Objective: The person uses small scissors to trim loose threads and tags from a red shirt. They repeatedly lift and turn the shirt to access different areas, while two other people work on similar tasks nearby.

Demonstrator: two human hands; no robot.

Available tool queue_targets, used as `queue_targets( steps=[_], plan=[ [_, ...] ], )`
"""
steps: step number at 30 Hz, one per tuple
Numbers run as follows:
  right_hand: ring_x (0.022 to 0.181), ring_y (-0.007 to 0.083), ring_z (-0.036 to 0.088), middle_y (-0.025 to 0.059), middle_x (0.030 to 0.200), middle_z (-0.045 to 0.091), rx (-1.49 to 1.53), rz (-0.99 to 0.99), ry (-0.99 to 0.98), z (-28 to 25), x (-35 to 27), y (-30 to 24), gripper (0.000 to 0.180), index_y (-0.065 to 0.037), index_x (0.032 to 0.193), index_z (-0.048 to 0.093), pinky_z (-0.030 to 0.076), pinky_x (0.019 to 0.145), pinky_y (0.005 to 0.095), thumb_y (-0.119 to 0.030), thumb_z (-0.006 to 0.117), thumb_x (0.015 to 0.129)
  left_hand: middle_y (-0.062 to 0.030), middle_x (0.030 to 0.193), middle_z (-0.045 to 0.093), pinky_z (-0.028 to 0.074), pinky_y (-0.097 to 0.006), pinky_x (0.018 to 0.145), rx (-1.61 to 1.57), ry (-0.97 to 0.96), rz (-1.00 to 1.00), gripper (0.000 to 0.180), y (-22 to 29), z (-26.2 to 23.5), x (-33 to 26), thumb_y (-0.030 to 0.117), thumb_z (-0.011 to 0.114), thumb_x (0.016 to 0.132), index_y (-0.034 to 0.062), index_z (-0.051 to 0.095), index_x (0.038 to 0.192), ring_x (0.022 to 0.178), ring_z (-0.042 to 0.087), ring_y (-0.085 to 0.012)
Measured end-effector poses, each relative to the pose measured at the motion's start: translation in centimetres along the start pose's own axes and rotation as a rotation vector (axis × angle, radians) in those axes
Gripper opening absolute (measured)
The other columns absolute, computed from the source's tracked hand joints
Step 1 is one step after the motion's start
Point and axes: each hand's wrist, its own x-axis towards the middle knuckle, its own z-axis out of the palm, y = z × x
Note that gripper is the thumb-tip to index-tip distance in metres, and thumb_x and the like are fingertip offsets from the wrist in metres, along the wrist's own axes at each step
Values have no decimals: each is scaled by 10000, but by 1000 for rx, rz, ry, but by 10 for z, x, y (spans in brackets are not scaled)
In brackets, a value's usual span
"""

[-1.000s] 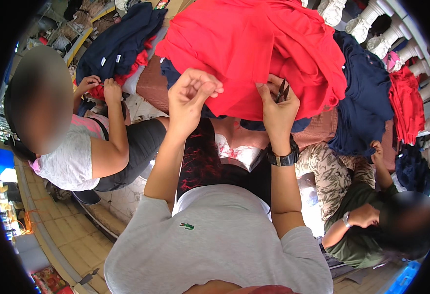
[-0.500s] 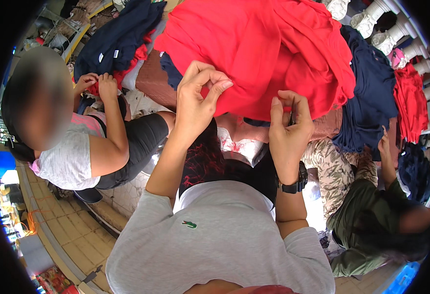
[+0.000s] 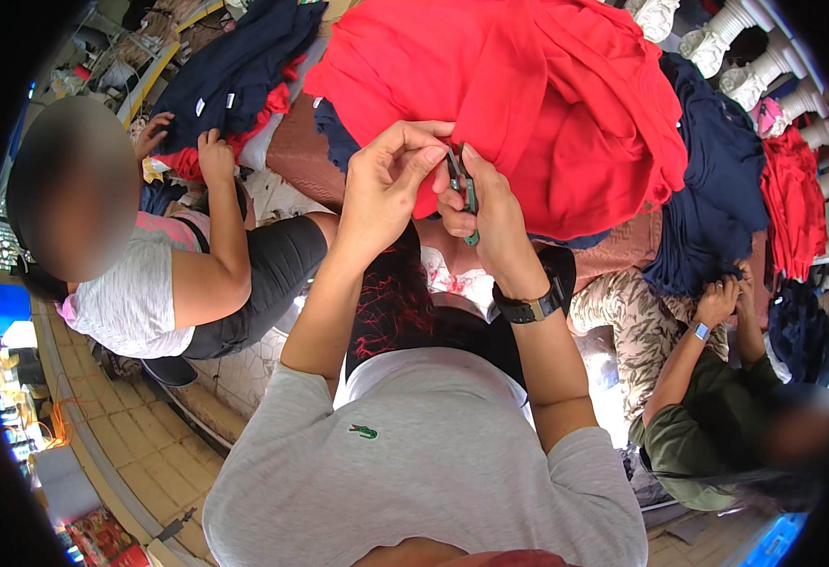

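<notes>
Front blocked, room below the hands.
Red fabric heap [image 3: 575, 113] bulks up ahead of my left hand [image 3: 384, 189] and right hand [image 3: 488, 203]; snips [image 3: 471, 200] clutter the space between them. Open passage between my forearms [image 3: 328, 307]; neighbour's knee [image 3: 317, 229] crowds the left one.

There are two co-workers [image 3: 140, 312] (one on each side), one pair of green-handled snips [image 3: 471, 197], one large red heap of cloth [image 3: 504, 104], two wristwatches [image 3: 528, 309], and two white labels [image 3: 200, 107] on navy cloth [image 3: 235, 71].
</notes>
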Motion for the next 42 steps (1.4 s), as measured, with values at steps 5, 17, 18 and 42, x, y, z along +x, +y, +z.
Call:
queue_targets(
  steps=[5,17,18,42],
  plan=[
    [462,50,299,-41,641,396,18,18,-5,-1,6,-1,451,-74,828,537,225,444,235,-403,380,1093,-190,1253,664,518,-315,900,3,-43,-79,61,-1,-7,0,-16,579,1006,-21,639,1006,992,645,-147],
    [506,54,340,-32,648,423,-44,-1,15,-11,0,7,435,-92,794,514,234,465,241,-403,423,1083,-141,1144,624,529,-322,834,527,-211,101,155,22,-24,-5,45,719,889,-8,669,1026,963,666,-228],
    [524,52,354,-32,659,437,-171,-101,117,-7,-17,5,415,-82,814,536,241,474,239,-386,445,1081,-126,1152,612,523,-325,838,596,-159,139,179,29,-28,-10,55,735,872,4,682,1034,954,647,-212],
    [540,14,294,-71,667,361,-314,-358,249,10,-31,4,408,-59,931,536,215,463,216,-391,387,1114,-109,989,689,534,-286,889,-62,76,73,51,-25,12,0,-11,671,956,-9,629,984,944,674,-159]
  ],
)
